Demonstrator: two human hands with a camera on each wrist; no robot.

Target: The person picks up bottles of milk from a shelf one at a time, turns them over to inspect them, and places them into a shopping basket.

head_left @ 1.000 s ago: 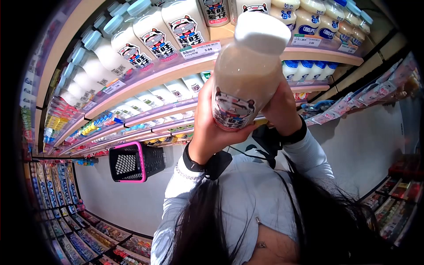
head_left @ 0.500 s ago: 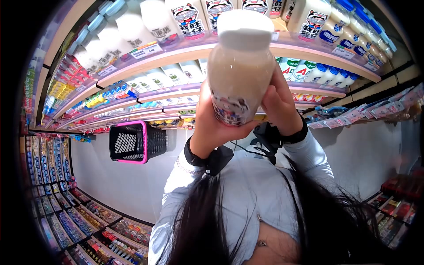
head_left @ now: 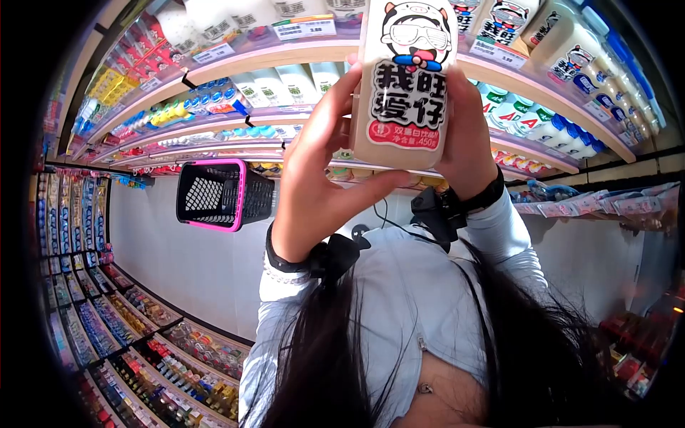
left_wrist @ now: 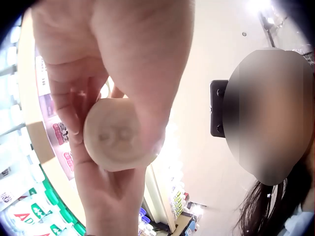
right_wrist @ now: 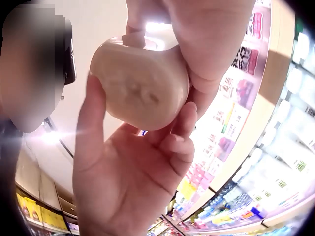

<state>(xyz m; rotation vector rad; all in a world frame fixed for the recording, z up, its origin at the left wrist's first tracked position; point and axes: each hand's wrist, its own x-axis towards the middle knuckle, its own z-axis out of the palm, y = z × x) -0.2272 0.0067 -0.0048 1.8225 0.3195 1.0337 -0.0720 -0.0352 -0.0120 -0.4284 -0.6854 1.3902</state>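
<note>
A plastic bottle of milky drink (head_left: 408, 82) is held up between both hands, its cartoon label turned to the head camera and its cap out of frame above. My left hand (head_left: 314, 164) holds its left side, fingers along it and thumb stretched across under the base. On the right side, my right hand (head_left: 467, 139) grips the bottle, with most of its fingers hidden behind. Both wrist views look up at the pale base of the bottle (left_wrist: 115, 135), with the left thumb (right_wrist: 93, 113) along its edge in the right wrist view.
Shelves (head_left: 250, 57) of bottled drinks with price tags run across the front. Low on the left, a black basket with a pink rim (head_left: 239, 196) stands on the grey floor (head_left: 157, 250). More goods shelves (head_left: 128, 321) line the left; hanging packets (head_left: 592, 203) are at right.
The bottle has tilted from cap toward the head camera to label facing it, and has risen in view. My left thumb has spread lower. The shelves and basket have shifted upward in view.
</note>
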